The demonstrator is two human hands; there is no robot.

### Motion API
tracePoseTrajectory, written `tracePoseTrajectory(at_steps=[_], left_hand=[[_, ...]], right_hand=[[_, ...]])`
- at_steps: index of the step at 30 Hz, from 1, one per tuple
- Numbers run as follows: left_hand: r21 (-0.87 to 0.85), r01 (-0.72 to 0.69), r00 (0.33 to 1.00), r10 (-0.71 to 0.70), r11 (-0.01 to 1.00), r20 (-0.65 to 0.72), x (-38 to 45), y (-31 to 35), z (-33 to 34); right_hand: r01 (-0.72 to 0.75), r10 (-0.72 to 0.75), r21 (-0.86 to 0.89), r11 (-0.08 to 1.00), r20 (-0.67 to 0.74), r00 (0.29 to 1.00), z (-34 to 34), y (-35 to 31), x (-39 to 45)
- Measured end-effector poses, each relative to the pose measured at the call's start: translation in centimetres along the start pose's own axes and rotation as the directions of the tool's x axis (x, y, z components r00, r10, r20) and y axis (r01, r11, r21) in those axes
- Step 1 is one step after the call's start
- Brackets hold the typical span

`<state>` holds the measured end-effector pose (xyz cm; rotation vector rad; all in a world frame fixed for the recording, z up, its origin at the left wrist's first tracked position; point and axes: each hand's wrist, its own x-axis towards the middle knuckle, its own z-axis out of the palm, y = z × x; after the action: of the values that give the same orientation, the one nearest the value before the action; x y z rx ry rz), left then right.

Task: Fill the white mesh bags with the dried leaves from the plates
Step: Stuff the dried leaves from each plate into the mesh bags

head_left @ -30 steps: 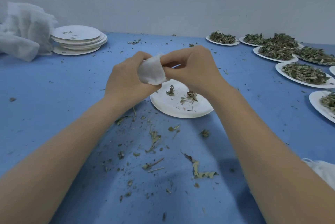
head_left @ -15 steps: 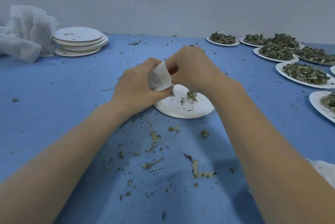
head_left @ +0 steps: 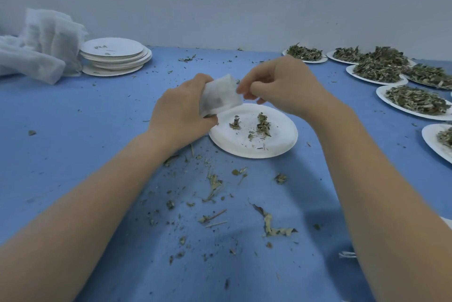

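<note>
Partly hidden: mesh bag [head_left: 220,96] behind left hand [head_left: 179,116]

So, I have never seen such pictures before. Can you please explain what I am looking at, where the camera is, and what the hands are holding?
There is no machine here: these are a person's two bare arms. The single camera sits on the person's head and looks forward and down, so the arms enter from the bottom of the picture.

The left hand grips a small white mesh bag with dark leaves inside. The right hand pinches the bag's edge with its fingers.

Below lies a blue table scattered with leaf crumbs. Under the hands is a nearly empty plate. On the right stand plates with leaves; at the back left, a stack of empty plates and a heap of white mesh.
</note>
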<state>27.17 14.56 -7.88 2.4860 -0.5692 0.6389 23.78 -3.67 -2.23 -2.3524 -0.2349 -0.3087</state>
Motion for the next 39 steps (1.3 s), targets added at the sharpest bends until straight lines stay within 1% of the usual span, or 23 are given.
tracePoseTrajectory(at_steps=[2,3,5,7,9,12,13,17,18,19,23,26,30,36,39], left_hand=[[0.046,-0.006,1.000,0.007,0.999,-0.007,0.0,-0.4,0.1],[0.082,-0.016,1.000,0.016,0.997,-0.002,0.0,-0.7,0.3],[0.135,-0.031,1.000,0.030,0.990,0.007,-0.2,-1.0,0.6],[0.144,-0.022,1.000,0.022,0.989,0.005,-0.3,-1.2,0.7],[0.129,0.000,1.000,0.002,0.992,-0.008,-0.2,-1.3,0.8],[0.121,0.019,1.000,-0.017,0.993,-0.016,-0.2,-1.5,1.0],[0.126,0.019,1.000,-0.017,0.992,-0.013,-0.2,-1.5,1.0],[0.143,0.005,1.000,-0.005,0.990,0.003,-0.3,-1.5,1.2],[0.144,0.009,1.000,-0.010,0.989,0.005,-0.3,-1.6,1.2],[0.143,0.015,1.000,-0.016,0.990,0.006,-0.3,-1.6,1.2],[0.146,0.018,1.000,-0.019,0.989,0.004,-0.2,-1.7,1.2],[0.158,0.008,1.000,-0.011,0.987,0.014,-0.2,-1.7,1.3],[0.167,-0.007,1.000,0.005,0.986,0.013,-0.2,-1.8,1.3],[0.168,0.000,1.000,-0.003,0.986,0.020,-0.2,-1.9,1.4],[0.166,-0.004,1.000,0.001,0.986,0.021,-0.3,-1.9,1.5]], right_hand=[[-0.087,0.083,-0.236,0.968,-0.027,0.996,0.6,1.2,0.4],[-0.121,0.115,-0.311,0.943,-0.039,0.993,1.1,1.9,0.5],[-0.166,0.173,-0.402,0.901,-0.018,0.985,2.2,3.1,0.5],[-0.184,0.227,-0.460,0.869,0.040,0.973,2.9,3.7,0.4],[-0.187,0.240,-0.433,0.882,0.069,0.968,3.0,3.7,0.5],[-0.149,0.181,-0.328,0.933,0.070,0.981,2.6,3.1,0.6],[-0.120,0.157,-0.318,0.940,0.094,0.983,2.8,2.9,0.6],[0.023,0.095,-0.401,0.916,0.271,0.958,4.0,2.4,0.2],[0.061,0.078,-0.424,0.903,0.302,0.950,4.3,2.4,0.1],[0.077,0.069,-0.444,0.893,0.304,0.950,4.3,2.4,0.2],[0.009,0.098,-0.417,0.909,0.234,0.967,2.6,2.0,0.4],[0.005,0.090,-0.349,0.937,0.256,0.962,2.0,1.5,0.4],[0.034,0.108,-0.403,0.914,0.324,0.940,2.9,1.0,0.2],[-0.040,0.163,-0.373,0.927,0.303,0.939,1.1,1.3,-0.2],[-0.053,0.223,-0.435,0.899,0.348,0.911,1.4,1.4,-0.3]])
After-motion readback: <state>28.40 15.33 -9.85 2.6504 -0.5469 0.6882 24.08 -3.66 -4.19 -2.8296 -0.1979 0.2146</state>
